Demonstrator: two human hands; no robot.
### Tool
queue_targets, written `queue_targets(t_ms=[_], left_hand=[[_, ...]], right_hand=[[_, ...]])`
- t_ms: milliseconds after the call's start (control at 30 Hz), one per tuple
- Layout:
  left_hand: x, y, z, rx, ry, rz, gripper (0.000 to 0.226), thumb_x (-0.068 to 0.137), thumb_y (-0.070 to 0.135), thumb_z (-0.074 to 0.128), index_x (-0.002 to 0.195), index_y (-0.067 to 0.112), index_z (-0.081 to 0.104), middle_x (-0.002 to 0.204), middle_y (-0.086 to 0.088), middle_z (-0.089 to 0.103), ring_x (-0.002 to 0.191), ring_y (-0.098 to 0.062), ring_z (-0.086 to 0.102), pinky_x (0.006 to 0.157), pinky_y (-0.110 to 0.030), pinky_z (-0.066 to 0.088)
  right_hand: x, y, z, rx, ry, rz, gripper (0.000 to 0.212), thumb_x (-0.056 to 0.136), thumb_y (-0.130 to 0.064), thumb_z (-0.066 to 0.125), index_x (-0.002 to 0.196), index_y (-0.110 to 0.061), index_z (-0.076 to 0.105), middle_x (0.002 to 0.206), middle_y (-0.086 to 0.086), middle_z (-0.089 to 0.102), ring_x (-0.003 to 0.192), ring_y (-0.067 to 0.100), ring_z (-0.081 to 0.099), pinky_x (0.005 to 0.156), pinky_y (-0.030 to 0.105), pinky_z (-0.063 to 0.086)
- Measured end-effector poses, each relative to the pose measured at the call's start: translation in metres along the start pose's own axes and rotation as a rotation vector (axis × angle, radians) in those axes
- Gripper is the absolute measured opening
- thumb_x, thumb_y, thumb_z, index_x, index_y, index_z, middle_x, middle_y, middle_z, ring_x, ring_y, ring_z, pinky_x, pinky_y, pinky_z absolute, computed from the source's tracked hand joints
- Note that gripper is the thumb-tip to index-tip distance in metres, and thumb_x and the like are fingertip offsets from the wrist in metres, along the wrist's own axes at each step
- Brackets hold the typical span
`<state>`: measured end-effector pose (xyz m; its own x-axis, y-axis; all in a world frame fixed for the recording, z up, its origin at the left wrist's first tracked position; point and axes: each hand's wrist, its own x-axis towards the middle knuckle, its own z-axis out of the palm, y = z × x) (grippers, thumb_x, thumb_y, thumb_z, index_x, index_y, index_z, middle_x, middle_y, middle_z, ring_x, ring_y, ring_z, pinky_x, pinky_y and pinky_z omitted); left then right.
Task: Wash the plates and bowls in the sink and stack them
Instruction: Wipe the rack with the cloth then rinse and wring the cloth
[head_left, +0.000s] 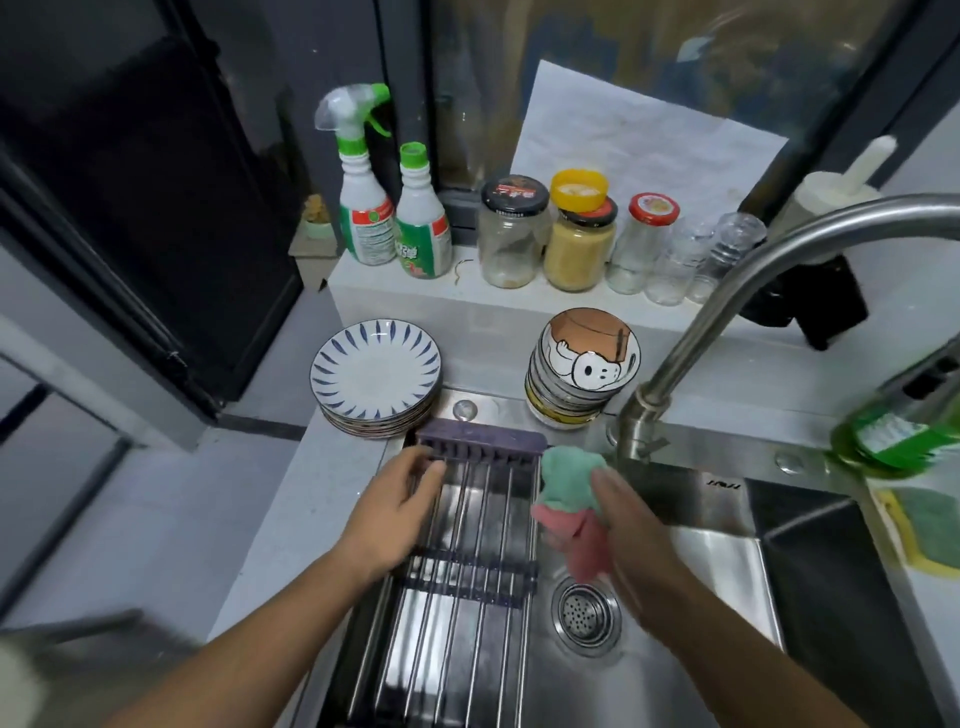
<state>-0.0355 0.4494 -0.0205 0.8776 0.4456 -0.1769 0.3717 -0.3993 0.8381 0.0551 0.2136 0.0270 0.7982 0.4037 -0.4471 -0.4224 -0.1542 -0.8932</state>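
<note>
See plates (375, 371) stacked on the counter by the sink's (717, 561) back left corner, bowls (582, 364) stacked at its back edge beside the tap (727, 291). Judging both stacks done, squeeze the cloth (569, 499), clamped in the right hand (639, 535), above the drain (587, 616). Steady the rack (467, 597) with the left hand (395, 514), fingers apart, holding nothing.

a dark-framed glass door (130, 208) fills the upper left, grey floor (104, 493) lies at lower left, and a white sheet (623, 150) leans against the window (675, 47) at top centre.
</note>
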Motion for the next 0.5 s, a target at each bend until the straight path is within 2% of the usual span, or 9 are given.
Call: queue_targets(t_ms=[67, 100, 233, 300, 333, 367, 400, 433, 500], left_hand=[[-0.004, -0.014, -0.007, 0.037, 0.011, -0.005, 0.056, 0.097, 0.064, 0.042, 0.131, 0.023, 0.06, 0.127, 0.006, 0.065, 0.12, -0.013, 0.059, 0.107, -0.038, 0.045], [-0.003, -0.02, -0.01, 0.055, 0.023, 0.008, 0.053, 0.099, 0.06, 0.042, 0.13, 0.022, 0.061, 0.125, 0.006, 0.064, 0.119, -0.014, 0.058, 0.106, -0.035, 0.044], [0.003, -0.039, -0.024, 0.23, 0.025, 0.09, 0.065, 0.096, 0.064, 0.028, 0.125, 0.018, 0.064, 0.119, 0.005, 0.061, 0.115, -0.013, 0.053, 0.099, -0.028, 0.038], [0.012, -0.058, -0.031, 0.264, 0.037, 0.072, 0.068, 0.096, 0.065, 0.023, 0.12, 0.019, 0.066, 0.116, 0.005, 0.062, 0.113, -0.015, 0.055, 0.1, -0.031, 0.041], [0.016, -0.063, -0.032, 0.272, 0.047, 0.063, 0.068, 0.097, 0.065, 0.023, 0.118, 0.019, 0.068, 0.115, 0.003, 0.064, 0.113, -0.017, 0.056, 0.101, -0.034, 0.042], [0.021, -0.066, -0.034, 0.28, 0.055, 0.054, 0.067, 0.097, 0.064, 0.022, 0.117, 0.019, 0.069, 0.115, 0.002, 0.065, 0.113, -0.019, 0.056, 0.101, -0.035, 0.043], [0.026, -0.07, -0.035, 0.296, 0.058, 0.054, 0.068, 0.098, 0.062, 0.022, 0.116, 0.017, 0.069, 0.114, 0.0, 0.066, 0.112, -0.02, 0.056, 0.101, -0.035, 0.043], [0.03, -0.072, -0.036, 0.315, 0.055, 0.06, 0.068, 0.098, 0.061, 0.022, 0.115, 0.016, 0.069, 0.114, -0.001, 0.066, 0.112, -0.02, 0.056, 0.1, -0.034, 0.043], [0.033, -0.074, -0.036, 0.324, 0.046, 0.075, 0.067, 0.098, 0.061, 0.022, 0.113, 0.016, 0.069, 0.112, -0.002, 0.066, 0.111, -0.021, 0.056, 0.099, -0.033, 0.042]], right_hand=[[0.014, 0.004, 0.017, -0.033, -0.042, 0.02, 0.036, 0.106, -0.041, 0.036, 0.126, -0.019, 0.057, 0.11, 0.022, 0.068, 0.094, 0.038, 0.068, 0.085, 0.06, 0.055], [0.023, 0.003, 0.025, -0.036, -0.042, 0.026, 0.032, 0.107, -0.038, 0.037, 0.124, -0.019, 0.056, 0.111, 0.022, 0.067, 0.094, 0.038, 0.067, 0.084, 0.06, 0.054], [0.067, 0.001, 0.062, -0.103, -0.004, 0.009, 0.038, 0.105, -0.042, 0.037, 0.139, -0.027, 0.045, 0.121, 0.003, 0.059, 0.099, 0.024, 0.063, 0.069, 0.034, 0.054], [0.091, -0.002, 0.083, -0.185, 0.018, -0.067, 0.039, 0.105, -0.044, 0.034, 0.14, -0.032, 0.044, 0.105, -0.007, 0.056, 0.088, 0.01, 0.054, 0.068, 0.026, 0.045], [0.1, -0.005, 0.091, -0.255, 0.027, -0.124, 0.04, 0.106, -0.045, 0.031, 0.142, -0.034, 0.043, 0.106, -0.012, 0.054, 0.092, 0.006, 0.052, 0.076, 0.027, 0.044], [0.108, -0.007, 0.099, -0.348, 0.029, -0.173, 0.043, 0.107, -0.043, 0.027, 0.147, -0.033, 0.038, 0.12, -0.011, 0.053, 0.108, 0.008, 0.051, 0.091, 0.032, 0.042], [0.117, -0.007, 0.107, -0.466, 0.031, -0.192, 0.046, 0.108, -0.039, 0.023, 0.153, -0.028, 0.03, 0.142, -0.006, 0.044, 0.132, 0.014, 0.041, 0.108, 0.038, 0.033], [0.121, -0.009, 0.112, -0.621, 0.024, -0.18, 0.048, 0.109, -0.032, 0.019, 0.156, -0.022, 0.025, 0.158, -0.001, 0.028, 0.148, 0.018, 0.02, 0.118, 0.042, 0.019], [0.125, -0.006, 0.115, -0.904, -0.041, -0.164, 0.048, 0.107, -0.014, 0.017, 0.154, -0.01, 0.026, 0.167, 0.002, 0.004, 0.153, 0.024, -0.007, 0.123, 0.048, 0.001]])
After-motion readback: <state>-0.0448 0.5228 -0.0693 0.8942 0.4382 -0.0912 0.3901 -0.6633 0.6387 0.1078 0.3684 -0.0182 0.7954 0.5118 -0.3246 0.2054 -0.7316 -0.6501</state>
